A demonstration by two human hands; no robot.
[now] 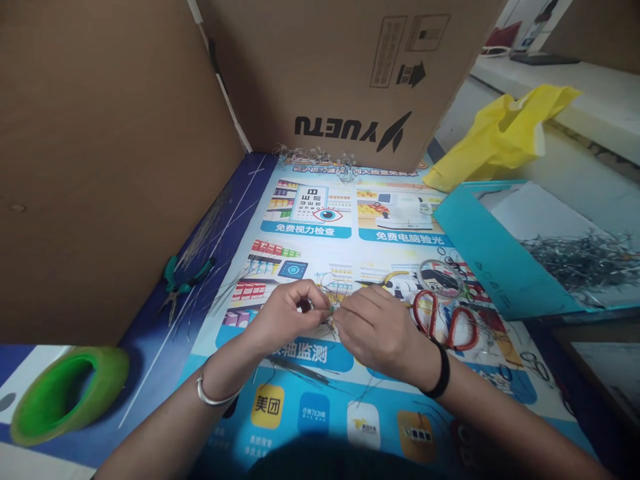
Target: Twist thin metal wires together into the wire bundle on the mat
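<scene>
Both hands meet over the middle of a printed poster point(310, 257). My left hand point(287, 313) pinches a thin wire piece point(331, 310) between thumb and forefinger, with a tiny greenish spot on it. My right hand point(377, 327) closes on the same small piece from the other side, its fingertips almost touching my left ones. More fine wires stick out behind the fingertips, too thin to make out in full. Red-handled scissors point(445, 323) lie just right of my right hand, beside a clear round dish point(443, 277).
Teal-handled pliers point(175, 287) and loose wires lie to the left, near a roll of tape point(113, 373). Cardboard panels point(320, 73) stand at the back and left. On the right are a teal box point(487, 260) with a wire heap point(590, 263) and a yellow bag point(500, 137).
</scene>
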